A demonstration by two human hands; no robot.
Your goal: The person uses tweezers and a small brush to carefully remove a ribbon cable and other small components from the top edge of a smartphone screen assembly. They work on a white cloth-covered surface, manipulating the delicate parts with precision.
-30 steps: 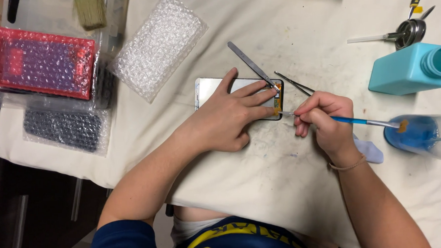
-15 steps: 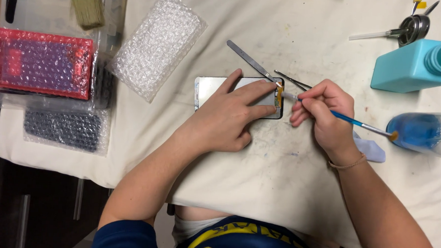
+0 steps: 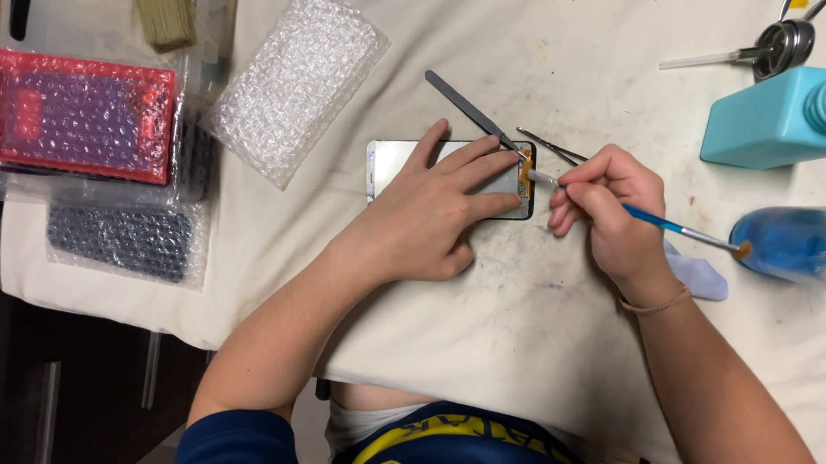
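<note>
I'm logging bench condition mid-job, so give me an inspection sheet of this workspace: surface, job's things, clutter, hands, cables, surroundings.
Surface: cream cloth over the bench, smudged with dark marks near the work.
Job's things: flat silver-backed phone panel lying face down; thin blue-handled paintbrush with its tip at the panel's right end.
Clutter: grey metal tweezers, clear bubble-wrap pouch, red bubble-wrapped panel, dark bubble-wrapped part, turquoise plastic bottle, blue-tinted clear cup, wide bristle brush.
Hands: left hand pressed flat on the panel; right hand has a pen-style grip on the paintbrush.
Cables: nothing seen.
Surroundings: dark floor below the bench edge.
</note>
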